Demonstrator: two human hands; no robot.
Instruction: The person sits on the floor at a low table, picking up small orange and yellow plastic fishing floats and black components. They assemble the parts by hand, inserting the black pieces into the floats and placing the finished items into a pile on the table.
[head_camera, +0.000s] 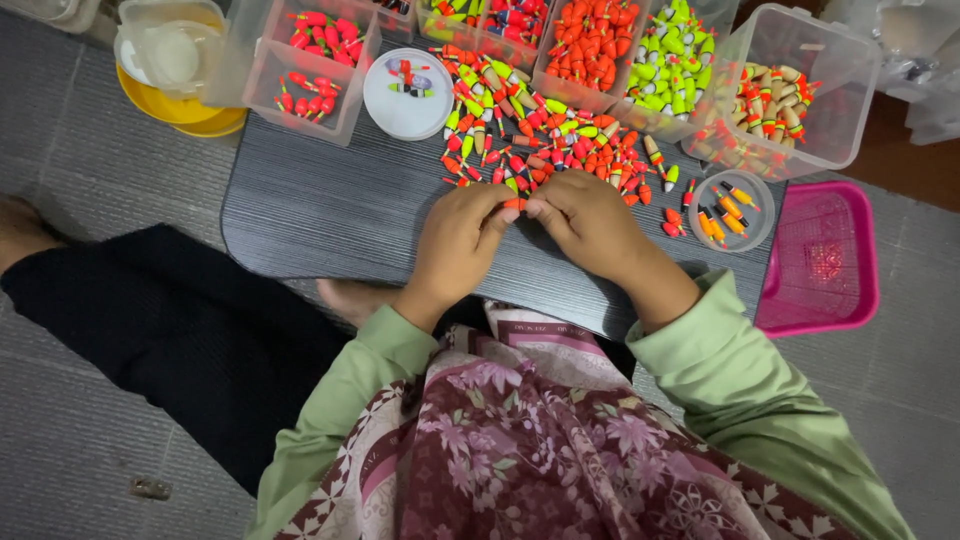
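Left hand: I see the left hand (458, 243) low over the dark board (320, 205), fingers curled in tight, tips pinched on a small orange float (514, 203).
Right hand: the right hand (583, 222) meets it from the other side, fingers bent and closed, tips on the same float; I read it as gripped between both hands.
Float: it sits right between the two sets of fingertips, just above the board, at the near edge of the loose pile (545, 140). Only a sliver of orange shows; I cannot tell its full shape.
Pile: red, orange and yellow-green floats scattered across the far middle of the board, just beyond the knuckles.
Round lid: a white lid (407, 95) to the far left of the pile, a few floats lying in it.
Small dish: a clear round dish (733, 211) to the right of the right hand, with several orange floats inside.
Clear tubs: a row along the far edge; left tub (315, 65) holds red floats, the right tub (790, 95) holds tan and orange ones, the tubs between hold orange and yellow-green.
Pink basket: a pink basket (822, 260) off the board's right end, on the grey floor mat (80, 180).
Sleeves: pale green sleeves (745, 390) over both forearms.
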